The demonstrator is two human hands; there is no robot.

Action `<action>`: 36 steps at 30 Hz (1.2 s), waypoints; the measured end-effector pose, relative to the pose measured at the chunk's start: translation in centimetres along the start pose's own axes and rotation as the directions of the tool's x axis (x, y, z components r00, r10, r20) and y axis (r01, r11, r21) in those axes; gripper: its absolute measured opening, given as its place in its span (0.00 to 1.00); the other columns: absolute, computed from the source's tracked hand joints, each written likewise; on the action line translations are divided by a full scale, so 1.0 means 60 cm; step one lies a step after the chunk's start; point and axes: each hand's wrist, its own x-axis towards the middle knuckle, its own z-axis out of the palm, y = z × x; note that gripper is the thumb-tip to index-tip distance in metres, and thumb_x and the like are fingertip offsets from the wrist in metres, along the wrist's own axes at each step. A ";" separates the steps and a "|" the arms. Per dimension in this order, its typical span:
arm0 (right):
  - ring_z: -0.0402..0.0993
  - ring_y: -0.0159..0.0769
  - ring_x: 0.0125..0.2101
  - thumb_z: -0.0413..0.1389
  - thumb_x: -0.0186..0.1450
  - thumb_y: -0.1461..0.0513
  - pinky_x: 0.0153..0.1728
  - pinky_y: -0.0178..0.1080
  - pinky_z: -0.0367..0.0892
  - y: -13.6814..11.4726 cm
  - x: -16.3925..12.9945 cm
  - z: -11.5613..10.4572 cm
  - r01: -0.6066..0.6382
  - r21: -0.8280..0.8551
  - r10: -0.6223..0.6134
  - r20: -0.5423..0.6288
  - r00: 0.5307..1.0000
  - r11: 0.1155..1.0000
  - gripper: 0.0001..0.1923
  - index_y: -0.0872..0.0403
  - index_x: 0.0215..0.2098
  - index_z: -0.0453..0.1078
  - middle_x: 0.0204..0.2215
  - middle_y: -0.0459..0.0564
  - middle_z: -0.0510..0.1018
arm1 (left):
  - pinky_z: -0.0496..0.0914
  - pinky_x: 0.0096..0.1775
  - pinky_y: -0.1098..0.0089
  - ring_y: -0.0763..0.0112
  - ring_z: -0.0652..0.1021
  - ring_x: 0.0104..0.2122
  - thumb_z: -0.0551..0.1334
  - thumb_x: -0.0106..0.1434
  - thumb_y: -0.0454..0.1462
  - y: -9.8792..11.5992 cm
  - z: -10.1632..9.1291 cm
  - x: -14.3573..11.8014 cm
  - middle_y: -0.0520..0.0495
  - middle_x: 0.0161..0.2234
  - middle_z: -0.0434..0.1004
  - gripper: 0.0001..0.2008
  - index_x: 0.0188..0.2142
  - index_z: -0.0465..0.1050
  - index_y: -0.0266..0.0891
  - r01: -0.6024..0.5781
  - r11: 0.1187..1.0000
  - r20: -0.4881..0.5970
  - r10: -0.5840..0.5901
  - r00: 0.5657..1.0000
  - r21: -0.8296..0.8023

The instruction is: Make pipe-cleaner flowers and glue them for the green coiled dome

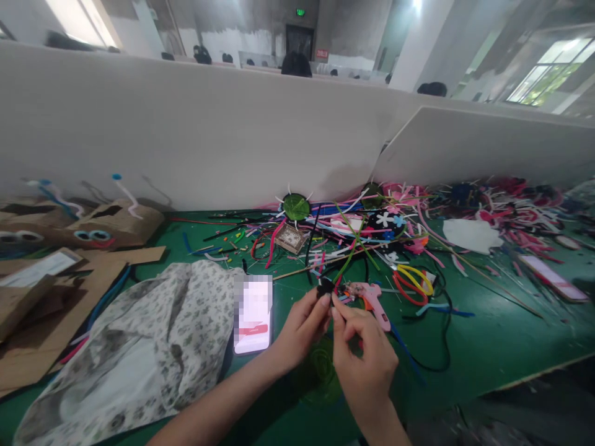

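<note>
Both my hands meet over the green table point(502, 347) near its front middle. My left hand point(302, 328) and my right hand point(362, 353) pinch a small black pipe-cleaner piece point(325, 287) between their fingertips. Black, green and pink pipe-cleaner strands run up from the piece toward the pile behind. A pink glue gun point(372, 298) lies just beyond my right fingers, its black cord looping to the right. Under my hands a round green disc point(320, 365) lies on the table, partly hidden.
A phone point(253, 316) with a lit screen lies left of my left hand, beside a floral cloth point(139, 353). Cardboard pieces with eyes point(93, 232) sit far left. A heap of coloured pipe cleaners point(418, 223), scissors point(411, 279) and another phone point(553, 277) fill the right. White partitions stand behind.
</note>
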 end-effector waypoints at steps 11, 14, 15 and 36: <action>0.77 0.32 0.34 0.42 0.62 0.76 0.34 0.34 0.74 0.005 0.004 -0.004 0.085 0.004 -0.084 0.198 0.977 0.996 0.17 0.50 0.27 0.60 0.32 0.49 0.80 | 0.53 0.21 0.75 0.80 0.59 0.19 0.59 0.63 0.53 -0.004 -0.008 0.010 0.59 0.19 0.58 0.20 0.27 0.61 0.39 0.014 1.000 -0.119 -0.015 0.993 -0.010; 0.78 0.32 0.35 0.46 0.63 0.76 0.35 0.34 0.75 0.019 0.002 -0.013 0.081 0.033 -0.085 0.157 0.984 0.996 0.16 0.50 0.26 0.59 0.36 0.49 0.81 | 0.51 0.18 0.76 0.81 0.56 0.15 0.60 0.60 0.55 0.001 -0.018 0.019 0.61 0.15 0.54 0.23 0.25 0.58 0.40 0.069 0.997 -0.028 -0.070 0.997 -0.043; 0.79 0.32 0.36 0.48 0.62 0.76 0.36 0.34 0.75 0.022 0.001 -0.016 0.075 0.045 -0.081 0.136 0.987 0.996 0.16 0.50 0.26 0.58 0.36 0.48 0.81 | 0.50 0.17 0.76 0.81 0.55 0.14 0.61 0.59 0.55 0.003 -0.022 0.021 0.62 0.14 0.54 0.23 0.24 0.58 0.40 0.087 0.995 0.006 -0.086 0.996 -0.044; 0.78 0.30 0.33 0.58 0.63 0.65 0.31 0.29 0.69 0.059 0.007 -0.035 -0.129 0.004 0.124 0.259 0.958 0.992 0.17 0.50 0.25 0.53 0.29 0.42 0.79 | 0.49 0.18 0.75 0.82 0.56 0.14 0.58 0.63 0.53 0.019 -0.065 0.021 0.60 0.14 0.55 0.23 0.22 0.59 0.39 0.175 0.960 0.415 -0.253 0.874 0.217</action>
